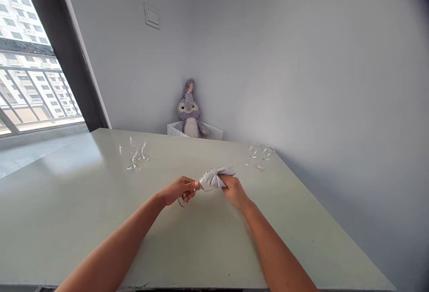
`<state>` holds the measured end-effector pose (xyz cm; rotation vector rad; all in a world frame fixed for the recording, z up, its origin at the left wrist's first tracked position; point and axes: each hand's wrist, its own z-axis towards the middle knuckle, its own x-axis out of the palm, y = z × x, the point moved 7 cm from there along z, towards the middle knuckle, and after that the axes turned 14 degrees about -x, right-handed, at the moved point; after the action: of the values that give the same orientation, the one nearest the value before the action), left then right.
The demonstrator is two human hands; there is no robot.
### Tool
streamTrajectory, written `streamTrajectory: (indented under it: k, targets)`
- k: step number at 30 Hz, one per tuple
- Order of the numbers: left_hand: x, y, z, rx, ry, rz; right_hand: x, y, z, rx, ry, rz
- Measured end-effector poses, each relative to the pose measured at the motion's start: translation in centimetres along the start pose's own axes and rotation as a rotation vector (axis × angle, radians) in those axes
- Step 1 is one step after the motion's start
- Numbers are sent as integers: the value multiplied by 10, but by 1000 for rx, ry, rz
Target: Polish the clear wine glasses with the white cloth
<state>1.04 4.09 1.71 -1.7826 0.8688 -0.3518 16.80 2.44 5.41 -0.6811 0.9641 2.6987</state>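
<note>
A stemmed glass (181, 201) is held sideways above the middle of the table, its foot to the left and its bowl to the right. My left hand (182, 190) is closed around the stem. My right hand (233, 189) grips a white cloth (212, 178), which is bunched at the bowl and partly tucked into it. The cloth and fingers hide much of the bowl's rim.
Two clear stemmed glasses (133, 168) stand on the pale table (181, 251) at the far left. Two more glasses (260, 167) stand near its right edge. Behind the table, a plush rabbit (191, 126) sits in a white basket (214, 133) against the wall.
</note>
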Motion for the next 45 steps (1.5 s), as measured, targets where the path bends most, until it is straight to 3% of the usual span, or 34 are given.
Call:
streamTrajectory:
  k: [3,6,9,12,14,17,21,24,28,32,37,45]
  targets:
    - [-22,7,3,-58,-279,105,-21,-10,-2,29,-185,-100]
    - [-48,13,-1,-136,-614,289,-36,-2,-3,47,-333,-160]
    - [-56,8,-9,-89,-808,497,-16,25,5,-59,-114,-196]
    - [-45,-5,-14,63,-906,747,18,42,5,-125,154,-230]
    - [-28,-13,-15,202,-910,918,32,43,4,-118,206,-249]
    - [4,-21,-16,471,-846,1117,35,36,4,-66,155,-230]
    - [30,-25,-23,720,-787,1201,22,4,-3,224,76,19]
    - [35,-27,-26,730,-774,1184,21,-21,-16,522,52,436]
    - [24,-29,-25,613,-857,1072,26,-31,-24,744,-233,921]
    - [6,-23,-23,470,-1005,909,44,-16,-15,679,-426,1111]
    - [14,-20,-21,409,-1073,820,52,4,-7,500,-508,1032]
    - [38,-17,-13,409,-871,505,50,12,-13,352,-423,627]
